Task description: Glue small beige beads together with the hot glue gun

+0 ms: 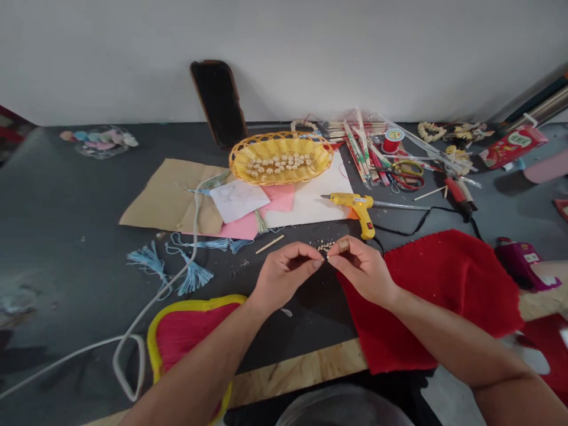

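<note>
My left hand [288, 272] and my right hand [361, 266] meet fingertip to fingertip over the dark table, thumbs and forefingers pinched. Whatever sits in either pinch is too small to make out. A bandage-like tan strip [344, 244] wraps a finger of the right hand. Just beyond the fingertips lies a small pile of pale bead-like bits [325, 244]. The yellow glue gun [352, 204] rests on its side past my right hand, nozzle to the left. Further back, a yellow woven basket [237, 168] holds rows of small pale flower-shaped pieces [281, 163].
Blue tassels [193, 275], a thin stick [270, 244] and a white cable [177, 275] lie to the left. Red cloth [452, 290] spreads under my right forearm. Scissors [408, 174], a red thread spool [392, 142] and wrapped sticks lie back right. A phone [219, 103] leans against the wall.
</note>
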`<state>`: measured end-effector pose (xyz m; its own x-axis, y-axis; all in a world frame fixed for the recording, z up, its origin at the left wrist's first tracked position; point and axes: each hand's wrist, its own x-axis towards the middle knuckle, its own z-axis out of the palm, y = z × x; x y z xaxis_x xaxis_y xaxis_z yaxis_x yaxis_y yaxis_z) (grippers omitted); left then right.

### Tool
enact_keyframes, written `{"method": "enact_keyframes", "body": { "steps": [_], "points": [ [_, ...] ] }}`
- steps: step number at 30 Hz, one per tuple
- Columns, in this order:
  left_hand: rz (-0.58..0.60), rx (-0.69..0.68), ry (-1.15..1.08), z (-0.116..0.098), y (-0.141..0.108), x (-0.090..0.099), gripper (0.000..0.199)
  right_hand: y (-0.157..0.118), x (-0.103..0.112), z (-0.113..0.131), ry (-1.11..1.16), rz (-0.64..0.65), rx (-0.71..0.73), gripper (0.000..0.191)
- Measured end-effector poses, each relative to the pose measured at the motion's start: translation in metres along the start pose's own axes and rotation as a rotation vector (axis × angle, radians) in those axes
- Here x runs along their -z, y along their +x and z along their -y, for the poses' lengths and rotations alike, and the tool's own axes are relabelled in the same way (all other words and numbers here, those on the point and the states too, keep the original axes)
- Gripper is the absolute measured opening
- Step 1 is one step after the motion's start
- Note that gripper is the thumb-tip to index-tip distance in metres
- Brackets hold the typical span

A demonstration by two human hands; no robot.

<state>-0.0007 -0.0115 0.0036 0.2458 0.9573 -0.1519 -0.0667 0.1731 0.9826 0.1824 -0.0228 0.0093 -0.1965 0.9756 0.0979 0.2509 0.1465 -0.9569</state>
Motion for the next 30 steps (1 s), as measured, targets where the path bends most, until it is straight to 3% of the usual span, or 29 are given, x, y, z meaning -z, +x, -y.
{"method": "enact_keyframes", "body": {
  "steps": [30],
  "points": [
    [-0.008, -0.037, 0.045, 0.0005, -0.0008, -0.0007, 0.01, -0.0017, -0.0042, -0.0038, 0.113, 0.02, -0.059, 0.008]
  ]
}}
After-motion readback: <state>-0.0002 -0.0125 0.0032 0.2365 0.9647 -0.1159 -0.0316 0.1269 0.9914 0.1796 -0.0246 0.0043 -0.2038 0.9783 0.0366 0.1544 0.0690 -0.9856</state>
